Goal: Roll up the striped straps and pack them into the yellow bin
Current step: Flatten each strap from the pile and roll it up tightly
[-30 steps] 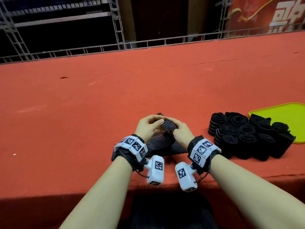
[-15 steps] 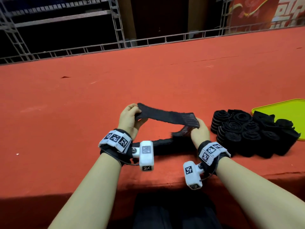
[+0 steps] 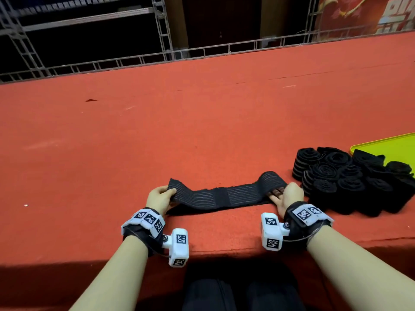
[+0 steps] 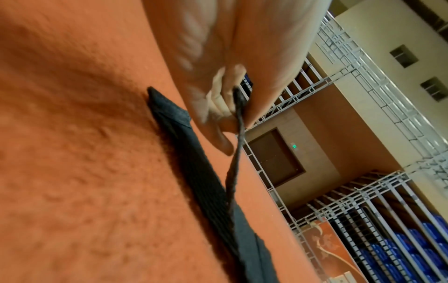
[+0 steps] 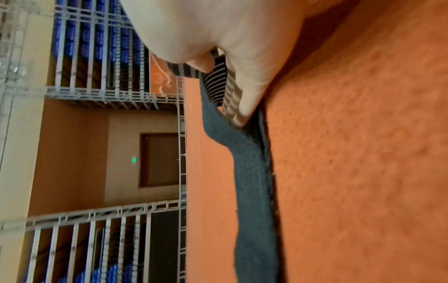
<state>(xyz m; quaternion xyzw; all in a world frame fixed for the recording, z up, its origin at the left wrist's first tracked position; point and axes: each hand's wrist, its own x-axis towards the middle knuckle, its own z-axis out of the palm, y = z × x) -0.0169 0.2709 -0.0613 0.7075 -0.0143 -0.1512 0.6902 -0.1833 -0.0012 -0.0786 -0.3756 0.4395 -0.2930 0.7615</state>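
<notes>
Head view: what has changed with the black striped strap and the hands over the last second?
The black striped elastic strap, bunched between both hands a second ago, has been pulled out lengthwise and lowered onto the red felt table. The left hand moved left, the right hand right; each still grips an end. The pile of rolled black straps and the yellow plastic bin stayed put.

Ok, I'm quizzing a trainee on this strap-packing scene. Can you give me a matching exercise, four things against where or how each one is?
Things:
1. left hand
2. right hand
3. rolled straps
4. yellow bin

States:
A. far right edge of the head view
B. piled on the red table
C. pinches the flat strap at its left end
D. fingers under the strap's humped right end

Pairs: 1-C, 2-D, 3-B, 4-A
</notes>
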